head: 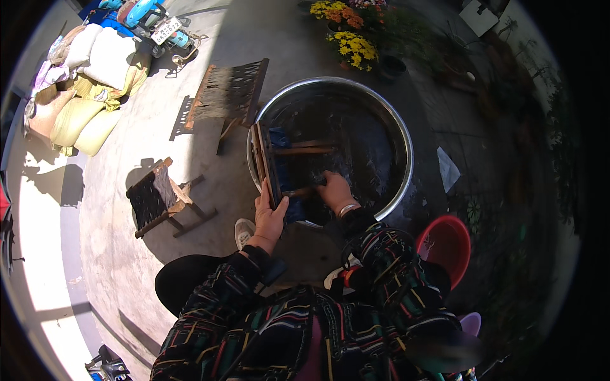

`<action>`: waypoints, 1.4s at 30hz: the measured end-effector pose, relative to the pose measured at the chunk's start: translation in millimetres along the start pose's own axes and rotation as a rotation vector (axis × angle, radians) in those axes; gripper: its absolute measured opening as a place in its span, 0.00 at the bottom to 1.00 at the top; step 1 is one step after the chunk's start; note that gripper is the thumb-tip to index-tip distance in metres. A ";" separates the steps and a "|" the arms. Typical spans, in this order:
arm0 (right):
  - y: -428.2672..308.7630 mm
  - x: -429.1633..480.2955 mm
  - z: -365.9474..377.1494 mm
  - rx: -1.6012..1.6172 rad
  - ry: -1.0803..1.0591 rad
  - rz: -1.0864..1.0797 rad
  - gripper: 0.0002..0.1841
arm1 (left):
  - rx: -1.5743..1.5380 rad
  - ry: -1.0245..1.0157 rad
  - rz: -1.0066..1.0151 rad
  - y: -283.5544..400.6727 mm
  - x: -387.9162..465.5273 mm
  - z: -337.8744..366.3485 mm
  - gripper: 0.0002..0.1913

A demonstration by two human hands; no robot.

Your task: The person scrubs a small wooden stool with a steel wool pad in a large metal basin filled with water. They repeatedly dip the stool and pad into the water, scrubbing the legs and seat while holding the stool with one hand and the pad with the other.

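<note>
A large round metal basin with dark water stands before me. A folding wooden stool with blue material along its frame leans over the basin's left rim, its legs reaching into the basin. My left hand grips the near end of the stool's wooden bars, thumb on the right side. My right hand is over the water at a wooden leg of the same stool, fingers bent; whether it holds the leg or something small is hidden.
Left of the basin stand a larger folding stool with a woven seat and a smaller one. A red plastic basin is at my right. Potted yellow flowers stand beyond. Full sacks and a blue scooter are far left.
</note>
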State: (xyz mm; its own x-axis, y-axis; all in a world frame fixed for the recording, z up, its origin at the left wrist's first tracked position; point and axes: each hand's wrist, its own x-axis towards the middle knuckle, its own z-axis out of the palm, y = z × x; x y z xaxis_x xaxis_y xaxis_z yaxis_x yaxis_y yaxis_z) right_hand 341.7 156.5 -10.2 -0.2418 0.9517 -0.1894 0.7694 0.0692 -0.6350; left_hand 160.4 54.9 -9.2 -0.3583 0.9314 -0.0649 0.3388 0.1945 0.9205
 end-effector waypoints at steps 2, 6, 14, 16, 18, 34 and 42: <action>-21.1 -10.9 13.5 0.061 -0.005 -0.060 0.25 | 0.121 0.001 -0.032 3.0 -5.5 0.8 0.40; -31.6 -18.7 16.5 0.274 -0.017 -0.244 0.19 | 0.114 0.043 0.005 7.7 -6.8 1.6 0.40; -32.5 -12.1 9.6 0.356 -0.077 -0.117 0.18 | 0.188 0.036 -0.077 10.6 -1.3 3.1 0.38; -38.8 -15.0 10.2 0.480 -0.087 -0.232 0.18 | 0.171 0.036 -0.030 10.4 0.6 2.1 0.38; -41.3 -15.5 8.1 0.347 0.028 -0.200 0.17 | 0.189 0.018 -0.016 10.3 0.7 0.7 0.37; -36.2 -9.1 16.0 0.647 -0.187 -0.256 0.17 | 0.219 0.029 0.006 7.7 -1.5 1.4 0.36; -36.6 -12.5 17.7 0.563 -0.081 -0.076 0.15 | 0.254 0.049 -0.001 5.4 3.1 3.3 0.36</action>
State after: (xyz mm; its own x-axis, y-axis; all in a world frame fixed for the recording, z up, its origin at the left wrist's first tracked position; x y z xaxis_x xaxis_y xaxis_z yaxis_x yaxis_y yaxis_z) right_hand 306.1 136.8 2.2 -0.3460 0.9226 -0.1706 0.3204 -0.0547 -0.9457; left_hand 164.0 59.9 -5.7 -0.3983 0.9163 -0.0418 0.5434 0.2725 0.7940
